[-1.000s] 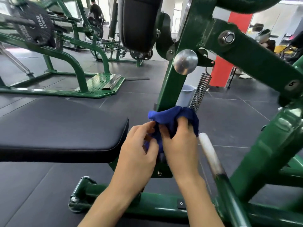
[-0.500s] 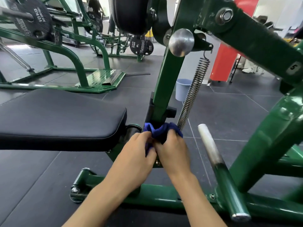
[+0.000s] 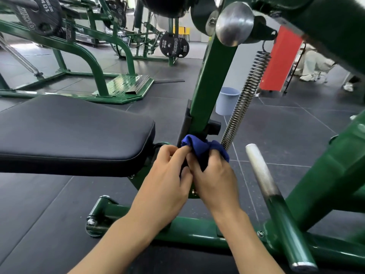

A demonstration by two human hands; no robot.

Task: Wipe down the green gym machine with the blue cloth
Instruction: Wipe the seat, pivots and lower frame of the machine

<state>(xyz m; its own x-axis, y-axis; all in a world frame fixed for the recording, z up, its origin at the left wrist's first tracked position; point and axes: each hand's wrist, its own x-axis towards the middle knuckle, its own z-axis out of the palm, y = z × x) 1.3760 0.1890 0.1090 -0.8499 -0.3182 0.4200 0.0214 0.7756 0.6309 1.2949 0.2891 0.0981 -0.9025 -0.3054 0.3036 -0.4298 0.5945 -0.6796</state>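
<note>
Blue cloth (image 3: 205,150): bunched into a wad at the foot of the green upright post (image 3: 213,80), pressed against the black bracket where the post meets the lower frame; just left of the bottom end of the coil spring (image 3: 244,97).
Left hand (image 3: 167,180): fingers (image 3: 181,151) curled together and pinched on the left lower edge of the cloth, thumb side toward the other hand.
Right hand (image 3: 215,178): fingers closed over the right part of the cloth, clamping it to the post; the two hands touch each other below the wad.
Green gym machine (image 3: 197,234): floor tube runs across under both forearms, with a capped end near the lower left; a thick slanted member rises at the right edge.
Seat pad (image 3: 75,133): black, padded, flat, to the left of the hands and close beside the left one.
Knob (image 3: 234,23): round, polished metal, high on the post, above the spring's hook.
Handle bar (image 3: 264,178): slanted, knurled silver at its upper end and green lower down, to the right of the right hand, apart from it.
Bucket (image 3: 226,100): pale blue, on the dark floor tiles behind the post.
Background: other green machines and black weight plates (image 3: 173,47); a red panel (image 3: 280,58) at the right.
Unclear: whether the cloth wraps fully round the post, since the hands cover its lower part.
</note>
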